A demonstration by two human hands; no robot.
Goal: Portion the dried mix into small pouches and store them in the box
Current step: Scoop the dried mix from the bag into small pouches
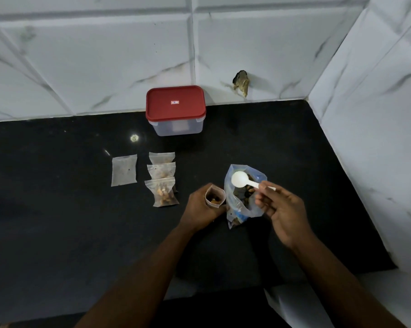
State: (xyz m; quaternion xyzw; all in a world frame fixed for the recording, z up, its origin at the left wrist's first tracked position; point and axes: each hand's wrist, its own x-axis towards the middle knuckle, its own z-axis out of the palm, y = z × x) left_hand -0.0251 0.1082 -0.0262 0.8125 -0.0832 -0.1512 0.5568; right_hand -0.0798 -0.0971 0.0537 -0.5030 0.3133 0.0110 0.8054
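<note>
My left hand (201,207) grips a small open pouch (214,197), upright, with some dried mix inside. Right beside it stands the large clear bag of dried mix (243,197), its mouth open. My right hand (280,209) pinches the handle of a white plastic spoon (241,179), whose bowl hovers over the bag's mouth and looks empty. Three filled pouches (163,178) lie in an overlapping column to the left. An empty flat pouch (124,170) lies further left. The clear box with a red lid (175,110) stands shut against the back wall.
The black counter (58,209) ends at white marble-look tiled walls behind and on the right. A hole in the wall tile (242,82) sits right of the box. The counter's front edge runs along the bottom of the view.
</note>
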